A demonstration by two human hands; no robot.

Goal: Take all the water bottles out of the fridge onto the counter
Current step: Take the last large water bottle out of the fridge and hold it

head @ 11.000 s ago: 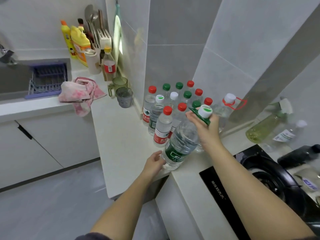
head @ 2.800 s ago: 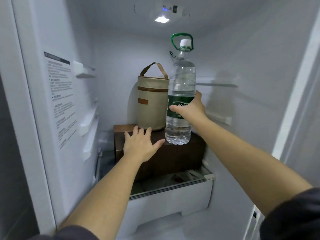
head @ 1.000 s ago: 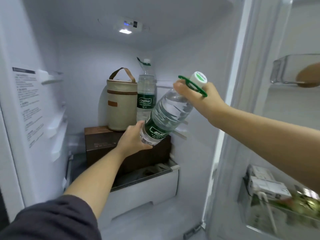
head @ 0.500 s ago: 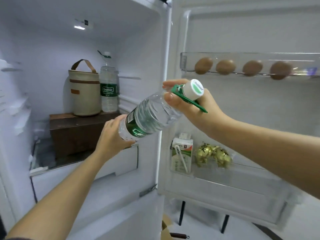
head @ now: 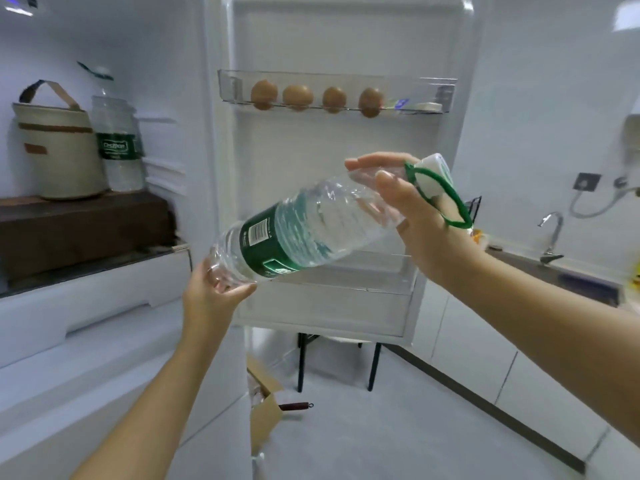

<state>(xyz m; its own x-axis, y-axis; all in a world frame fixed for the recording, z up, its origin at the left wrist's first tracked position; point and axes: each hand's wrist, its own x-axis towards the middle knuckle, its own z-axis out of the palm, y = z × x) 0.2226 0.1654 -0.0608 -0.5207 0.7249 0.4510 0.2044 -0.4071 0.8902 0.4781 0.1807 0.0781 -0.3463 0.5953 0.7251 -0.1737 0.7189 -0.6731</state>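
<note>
A large clear water bottle (head: 304, 230) with a green label, white cap and green carry loop lies tilted in the air in front of the open fridge door. My right hand (head: 419, 220) grips its neck just below the cap. My left hand (head: 214, 292) cups its base from underneath. A second bottle of the same kind (head: 116, 140) stands upright inside the fridge on a dark brown box (head: 79, 230), next to a beige round bag (head: 55, 147).
The open fridge door (head: 346, 39) carries a shelf with several brown eggs (head: 298, 97). A cardboard box (head: 265, 414) sits on the floor below the door. At the right run a counter with a sink and tap (head: 550, 233) and white cabinets (head: 485, 358).
The view has swung right, away from the fridge interior toward the door and the kitchen. The bottle in my two hands has come out with it, lying flatter than before.
</note>
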